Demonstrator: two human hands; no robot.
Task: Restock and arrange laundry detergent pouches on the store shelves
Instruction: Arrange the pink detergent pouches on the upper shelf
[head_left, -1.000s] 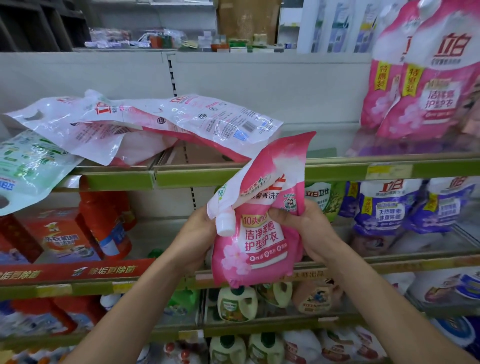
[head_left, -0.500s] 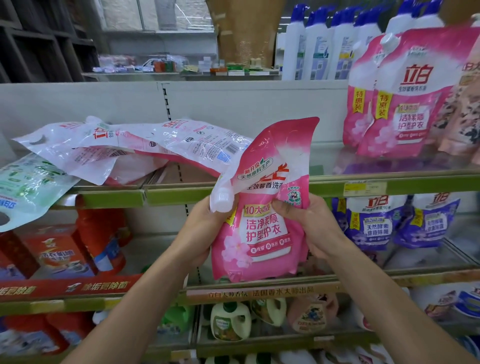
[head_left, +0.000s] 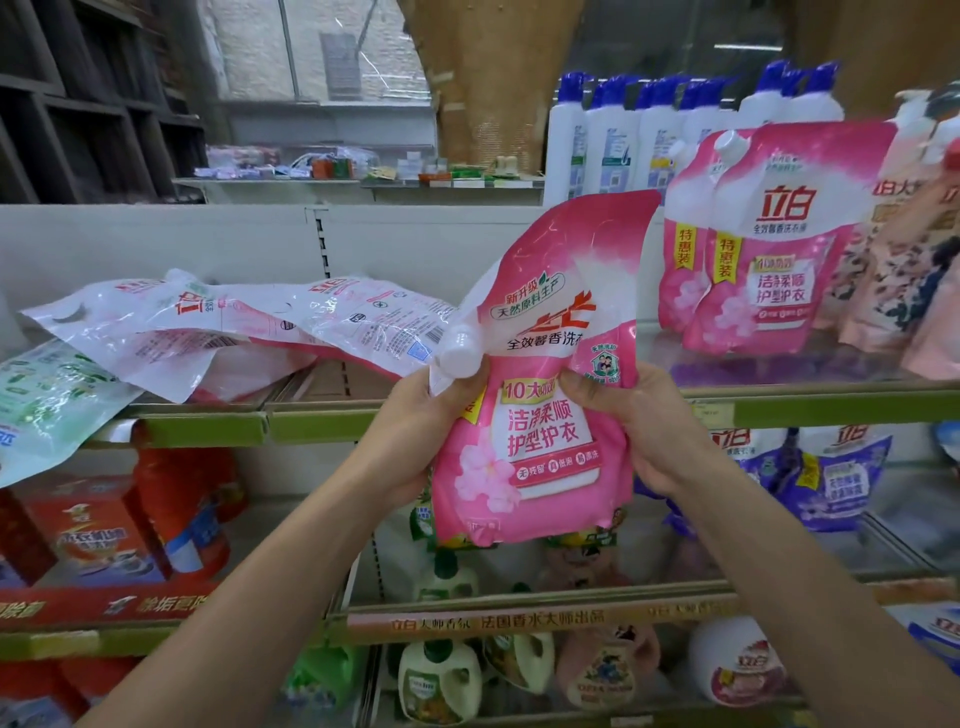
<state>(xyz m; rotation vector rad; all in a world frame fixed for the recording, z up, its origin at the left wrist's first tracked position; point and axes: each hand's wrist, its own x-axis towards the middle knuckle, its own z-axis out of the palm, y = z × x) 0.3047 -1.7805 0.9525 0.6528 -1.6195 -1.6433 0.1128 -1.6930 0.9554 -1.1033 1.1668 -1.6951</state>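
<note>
Far left: green-white pouch (head_left: 47, 405) overhung the green shelf edge (head_left: 810, 410), red box (head_left: 88, 530) on the shelf below. Next: pink-white pouches (head_left: 234, 322) lay flat on the upper shelf, backs up. Centre: left grip (head_left: 415, 431) was clamped on the left edge of the pink detergent pouch (head_left: 545, 457), thumb just under its white cap (head_left: 460, 349). Pouch was held upright in the air in front of the shelves, label to camera, cap corner drooped left. Right grip (head_left: 631, 431) was clamped on its right edge, thumb on the front. Right: 2 matching standing pouches (head_left: 769, 249) sat upright on the upper shelf, purple pouches (head_left: 831, 478) on the shelf below.
</note>
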